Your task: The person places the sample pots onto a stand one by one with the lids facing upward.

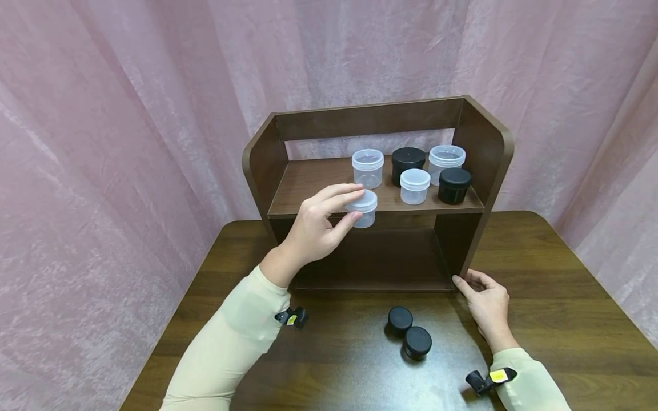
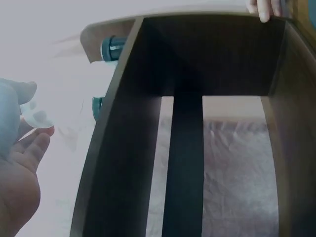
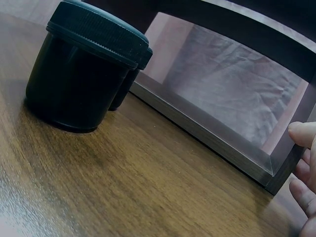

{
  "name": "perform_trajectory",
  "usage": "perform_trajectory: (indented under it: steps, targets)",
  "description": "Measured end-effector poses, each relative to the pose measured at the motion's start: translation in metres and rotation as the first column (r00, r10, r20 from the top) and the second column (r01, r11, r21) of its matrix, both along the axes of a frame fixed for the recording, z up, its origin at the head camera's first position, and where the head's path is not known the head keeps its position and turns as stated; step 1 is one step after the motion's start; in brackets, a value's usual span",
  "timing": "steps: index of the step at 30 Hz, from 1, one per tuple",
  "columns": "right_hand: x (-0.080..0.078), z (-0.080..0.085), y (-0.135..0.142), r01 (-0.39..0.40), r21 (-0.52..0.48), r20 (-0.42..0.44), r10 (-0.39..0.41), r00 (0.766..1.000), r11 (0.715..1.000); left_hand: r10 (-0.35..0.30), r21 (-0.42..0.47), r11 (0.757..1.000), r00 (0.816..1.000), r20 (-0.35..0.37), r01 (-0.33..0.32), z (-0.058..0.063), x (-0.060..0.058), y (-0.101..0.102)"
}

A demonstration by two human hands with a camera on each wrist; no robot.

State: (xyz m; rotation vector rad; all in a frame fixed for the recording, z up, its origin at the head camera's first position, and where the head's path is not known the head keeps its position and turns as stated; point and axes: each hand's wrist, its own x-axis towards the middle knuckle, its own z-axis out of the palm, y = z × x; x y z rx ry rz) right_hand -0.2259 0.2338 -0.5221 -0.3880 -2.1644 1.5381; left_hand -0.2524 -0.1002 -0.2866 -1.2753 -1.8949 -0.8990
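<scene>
- Left hand (image 1: 321,228): thumb and fingertips pinch the held clear jar (image 1: 367,219), thumb low on its side, fingers up by the lid; the jar is roughly upright at the front edge of the upper shelf (image 1: 329,171).
- Just behind that pinch stands a tall clear jar (image 1: 367,174); below it and to its right, nearer the person, two loose black jars (image 1: 400,318) stand on the tabletop (image 1: 545,274).
- Right of the pinch, on the same shelf, come a big black jar (image 1: 408,157), a short clear jar (image 1: 414,194), a wide clear jar (image 1: 438,172) and a small black jar (image 1: 454,191).
- Right hand (image 1: 488,302): thumb and fingers grip the lower front corner of the shelf unit (image 1: 485,165), apparently steadying it.
- The work looks partway along; five jars stand on the upper shelf, one is in the left hand and two are on the tabletop; whether jars are being put up or taken down, one moment cannot tell.
- Hard to make out: whether the held jar's base touches the shelf; its outline is washed out in the left wrist view; the right hand's outer fingers are partly cut off in the right wrist view, where one loose jar mostly hides the other.
</scene>
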Motion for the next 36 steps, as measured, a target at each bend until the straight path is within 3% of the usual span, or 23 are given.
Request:
perform_trajectory:
  steps: [9,17,25,36]
  targets:
    - [-0.001,-0.002,0.001,-0.004,-0.003,-0.002,0.004,1.000,1.000,0.062,-0.028,0.998,0.998,-0.017,-0.063,0.003,-0.030,0.008]
    - [-0.001,-0.002,0.000,-0.007,0.001,-0.004,0.007,1.000,1.000,0.099,-0.046,0.994,0.995,-0.003,-0.099,0.001,-0.044,0.012]
    - [-0.002,-0.001,0.000,-0.011,-0.003,-0.009,0.011,1.000,1.000,0.118,-0.046,0.992,0.992,0.040,-0.116,-0.002,-0.046,0.015]
    - [-0.001,-0.002,0.002,-0.011,0.001,0.025,0.011,1.000,1.000,0.188,-0.026,0.982,0.977,0.102,-0.186,-0.005,-0.045,0.021]
